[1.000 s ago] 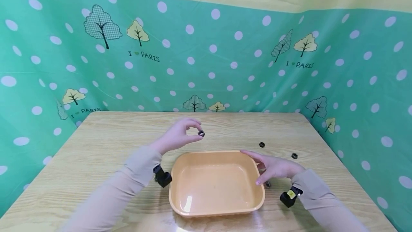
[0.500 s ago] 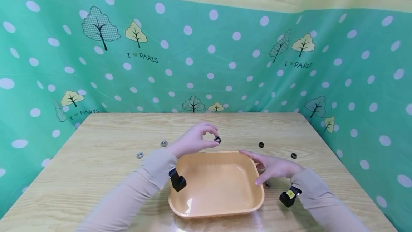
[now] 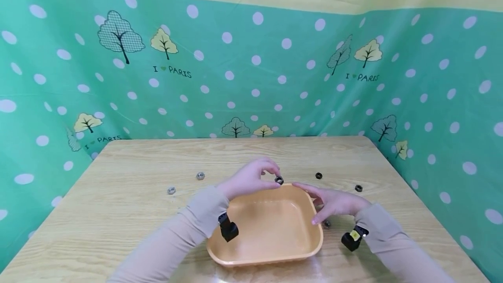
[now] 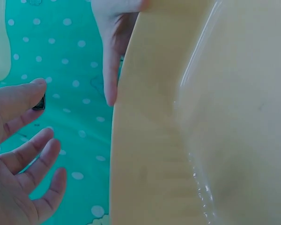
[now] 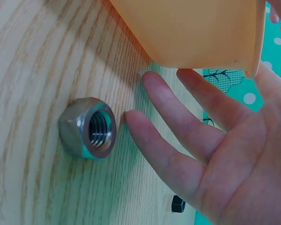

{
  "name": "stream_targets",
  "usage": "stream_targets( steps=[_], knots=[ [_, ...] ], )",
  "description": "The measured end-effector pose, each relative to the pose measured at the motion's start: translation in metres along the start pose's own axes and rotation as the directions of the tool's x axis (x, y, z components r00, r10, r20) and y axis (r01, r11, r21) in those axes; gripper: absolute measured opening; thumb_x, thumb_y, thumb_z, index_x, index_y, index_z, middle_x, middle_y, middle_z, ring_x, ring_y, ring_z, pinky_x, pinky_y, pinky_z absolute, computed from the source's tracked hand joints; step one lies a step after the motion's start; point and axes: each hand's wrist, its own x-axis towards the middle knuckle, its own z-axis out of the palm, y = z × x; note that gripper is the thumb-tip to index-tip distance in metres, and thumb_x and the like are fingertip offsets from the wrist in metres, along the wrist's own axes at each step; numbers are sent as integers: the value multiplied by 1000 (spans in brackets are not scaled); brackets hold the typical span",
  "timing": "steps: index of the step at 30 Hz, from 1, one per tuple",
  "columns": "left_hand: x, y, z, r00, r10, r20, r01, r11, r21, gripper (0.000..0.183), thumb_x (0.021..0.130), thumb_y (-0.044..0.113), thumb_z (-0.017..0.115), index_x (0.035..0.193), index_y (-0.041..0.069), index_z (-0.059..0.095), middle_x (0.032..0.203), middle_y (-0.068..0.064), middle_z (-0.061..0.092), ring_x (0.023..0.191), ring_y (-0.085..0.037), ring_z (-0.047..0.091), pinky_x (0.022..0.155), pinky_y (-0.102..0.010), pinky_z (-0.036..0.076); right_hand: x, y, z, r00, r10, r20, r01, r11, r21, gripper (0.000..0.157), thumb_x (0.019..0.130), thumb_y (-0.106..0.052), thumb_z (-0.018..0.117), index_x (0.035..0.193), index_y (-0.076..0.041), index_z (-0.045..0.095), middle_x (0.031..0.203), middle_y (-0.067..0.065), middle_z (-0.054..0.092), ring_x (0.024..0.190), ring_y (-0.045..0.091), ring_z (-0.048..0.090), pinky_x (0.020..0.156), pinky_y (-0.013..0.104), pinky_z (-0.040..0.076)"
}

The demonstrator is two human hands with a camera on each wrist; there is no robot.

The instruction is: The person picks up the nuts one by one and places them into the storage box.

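While the left hand (image 3: 250, 181) pinches a black nut (image 4: 40, 102) near the tray (image 3: 275, 235) rim at one o'clock, the right hand (image 3: 337, 202), fingers spread, touches the rim at two o'clock. One silver nut (image 5: 74, 128) sits just beside the tray at three o'clock.

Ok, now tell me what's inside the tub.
Only bare bottom and walls show in the tub. In the head view, the left sleeve and wrist camera cover its left part, unseen there.
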Motion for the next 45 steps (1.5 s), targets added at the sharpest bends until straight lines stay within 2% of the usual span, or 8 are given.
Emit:
stream_targets(
  steps=[7, 10, 14, 20, 27, 36, 41, 45],
  knots=[
    [0, 0, 4, 999, 24, 26, -23, 1000, -4, 19, 84, 18, 72, 100, 9, 68, 114, -5, 62, 108, -20, 56, 96, -39, 49, 0, 0, -1, 1000, 6, 4, -6, 1000, 1, 104, 77, -14, 78, 153, -18, 7, 153, 23, 21, 127, 41, 41, 97, 45, 48],
    [0, -1, 5, 999, 35, 42, -34, 999, -3, 18, 84, 17, 72, 99, 9, 69, 113, -4, 62, 109, -18, 56, 96, -35, 49, 0, 0, -2, 1000, 1, 6, -1, 1000, -5, 103, 77, -13, 77, 153, -18, 7, 152, 24, 21, 126, 41, 42, 97, 44, 48],
    [2, -3, 8, 994, 58, 95, -56, 998, -26, 17, 84, 15, 71, 99, 7, 69, 110, -4, 64, 106, -17, 57, 97, -28, 48, -1, 0, -2, 1000, -5, 4, 5, 1000, -17, 102, 78, -13, 76, 153, -18, 7, 154, 23, 19, 125, 39, 44, 97, 41, 48],
    [4, -4, 15, 988, 38, 152, -29, 998, -61, 19, 84, 14, 71, 101, 6, 68, 105, -4, 67, 102, -17, 61, 96, -24, 48, -1, 0, -1, 1000, -7, 6, 7, 1000, -16, 101, 79, -12, 76, 153, -18, 8, 155, 22, 16, 126, 39, 44, 96, 40, 49],
    [6, -6, 28, 975, 22, 221, -22, 1000, -4, 15, 84, 15, 72, 98, 9, 69, 101, -1, 68, 102, -19, 62, 95, -23, 48, 0, 0, 1, 1000, -3, 11, 3, 1000, 15, 101, 79, -10, 76, 153, -18, 8, 154, 24, 18, 125, 39, 44, 94, 40, 50],
    [7, -8, 43, 956, 35, 293, -70, 992, 108, 16, 83, 19, 73, 97, 11, 70, 98, 2, 68, 94, -12, 59, 88, -19, 47, 0, 1, 1, 1000, -3, 6, 2, 1000, 17, 102, 78, -11, 76, 153, -18, 7, 154, 23, 16, 125, 40, 43, 93, 42, 51],
    [6, -10, 51, 949, 57, 311, -94, 990, 104, 13, 83, 18, 73, 94, 12, 69, 97, 3, 68, 92, -13, 59, 85, -17, 45, 0, 1, 0, 1000, 2, 5, -2, 1000, 1, 103, 78, -12, 77, 153, -18, 7, 154, 23, 17, 126, 40, 42, 94, 41, 50],
    [5, -13, 55, 941, 64, 331, -100, 991, 94, 12, 83, 17, 73, 93, 12, 69, 99, 3, 68, 93, -10, 58, 89, -17, 45, 0, 2, -1, 1000, -2, 2, 2, 1000, -14, 103, 78, -13, 77, 153, -17, 7, 154, 24, 15, 126, 41, 41, 94, 42, 50]
  ],
)
